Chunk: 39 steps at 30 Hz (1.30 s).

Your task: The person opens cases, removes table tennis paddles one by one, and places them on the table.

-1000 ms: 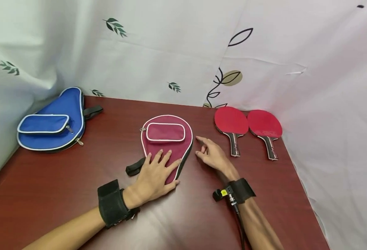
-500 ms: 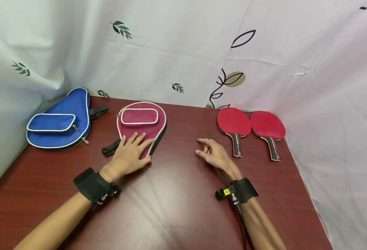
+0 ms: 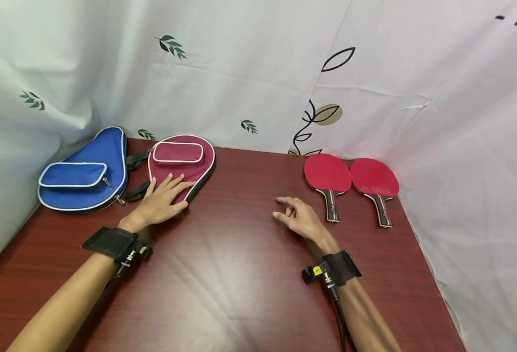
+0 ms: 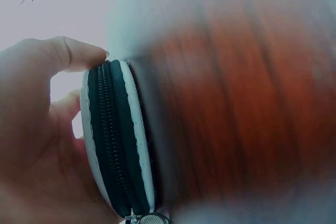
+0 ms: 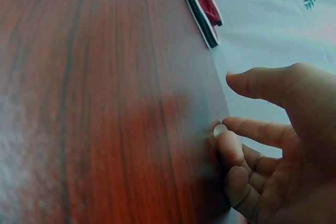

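Observation:
My left hand [image 3: 159, 201] lies with spread fingers on the narrow end of a maroon table tennis bat case [image 3: 174, 171], which has white piping and a small front pocket. The left wrist view shows the thumb at the zipped dark edge [image 4: 113, 135] of the case. A blue bat case [image 3: 91, 161] lies flat just left of the maroon one, zip pulls towards its right. My right hand [image 3: 303, 218] hovers at or rests on the table, its fingers loosely bent and holding nothing. Beside it are two red table tennis bats [image 3: 327, 173] [image 3: 374, 177], handles towards me.
The dark red-brown table [image 3: 223, 274] meets a white patterned curtain [image 3: 240, 73] at the back and sides. Black straps [image 3: 137, 190] of the cases lie between the two cases. A cable [image 3: 341, 318] runs along the right forearm.
My left hand has slid the maroon case left and back across the table, close to the blue case. The right hand has stayed nearly still.

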Each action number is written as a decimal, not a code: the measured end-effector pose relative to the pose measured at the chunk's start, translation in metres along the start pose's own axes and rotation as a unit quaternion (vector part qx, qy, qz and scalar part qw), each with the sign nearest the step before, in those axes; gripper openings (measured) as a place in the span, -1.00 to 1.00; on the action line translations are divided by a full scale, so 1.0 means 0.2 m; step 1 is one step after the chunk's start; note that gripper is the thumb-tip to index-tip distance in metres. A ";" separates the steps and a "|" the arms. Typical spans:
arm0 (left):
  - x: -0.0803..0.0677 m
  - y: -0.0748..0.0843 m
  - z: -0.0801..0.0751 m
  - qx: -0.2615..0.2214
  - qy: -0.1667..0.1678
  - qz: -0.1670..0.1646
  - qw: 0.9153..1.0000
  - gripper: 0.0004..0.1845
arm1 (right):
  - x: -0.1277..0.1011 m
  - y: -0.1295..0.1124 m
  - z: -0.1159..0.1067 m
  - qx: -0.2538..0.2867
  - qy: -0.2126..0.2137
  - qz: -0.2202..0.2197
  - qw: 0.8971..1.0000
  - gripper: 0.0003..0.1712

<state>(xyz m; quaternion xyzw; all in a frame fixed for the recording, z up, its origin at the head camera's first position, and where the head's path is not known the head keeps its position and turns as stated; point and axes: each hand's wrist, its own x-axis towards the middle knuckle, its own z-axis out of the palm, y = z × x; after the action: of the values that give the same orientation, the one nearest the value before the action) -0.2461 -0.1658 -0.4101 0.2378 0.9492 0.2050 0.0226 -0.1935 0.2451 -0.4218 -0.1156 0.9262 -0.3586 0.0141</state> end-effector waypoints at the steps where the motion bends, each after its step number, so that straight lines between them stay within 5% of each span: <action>1: 0.00 0.00 0.00 -0.003 0.002 -0.001 1.000 -0.40 | 0.00 0.00 0.00 0.000 0.000 -0.002 1.000 -0.45; 12: 0.01 -0.02 0.00 -0.042 0.011 0.007 0.999 -0.39 | 0.00 0.00 -0.02 -0.009 -0.003 0.010 1.000 -0.44; 16: 0.00 -0.09 -0.14 -0.035 0.098 0.026 0.994 -0.42 | 0.00 -0.01 -0.02 -0.007 -0.006 0.011 1.000 -0.44; 19: -0.04 -0.23 -0.33 0.009 0.135 -0.023 0.991 -0.40 | 0.00 -0.02 -0.01 0.002 -0.012 0.009 1.000 -0.44; 21: -0.08 -0.35 -0.45 0.031 0.113 -0.081 0.990 -0.32 | 0.00 -0.01 0.00 0.006 -0.014 0.012 1.000 -0.44; 24: -0.15 -0.54 -0.58 0.041 0.023 -0.166 0.985 -0.13 | 0.00 0.00 0.00 0.007 -0.013 0.014 1.000 -0.45; 28: -0.24 -0.69 -0.63 0.040 -0.069 -0.206 0.975 0.07 | 0.00 0.00 -0.01 0.006 -0.014 0.012 1.000 -0.46; 34: -0.33 -0.68 -0.66 0.072 -0.109 -0.210 0.969 0.24 | 0.00 -0.01 -0.01 0.011 -0.014 0.008 1.000 -0.44; 39: -0.52 -0.60 -0.64 0.084 -0.106 -0.198 0.971 0.23 | 0.01 -0.02 0.00 0.011 -0.019 0.006 1.000 -0.44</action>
<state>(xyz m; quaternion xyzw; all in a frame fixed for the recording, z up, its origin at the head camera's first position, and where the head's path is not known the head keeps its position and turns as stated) -0.2248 -0.3589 -0.3463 0.0670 0.9833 0.0900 0.1431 -0.1949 0.2423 -0.4188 -0.1163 0.9225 -0.3665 0.0347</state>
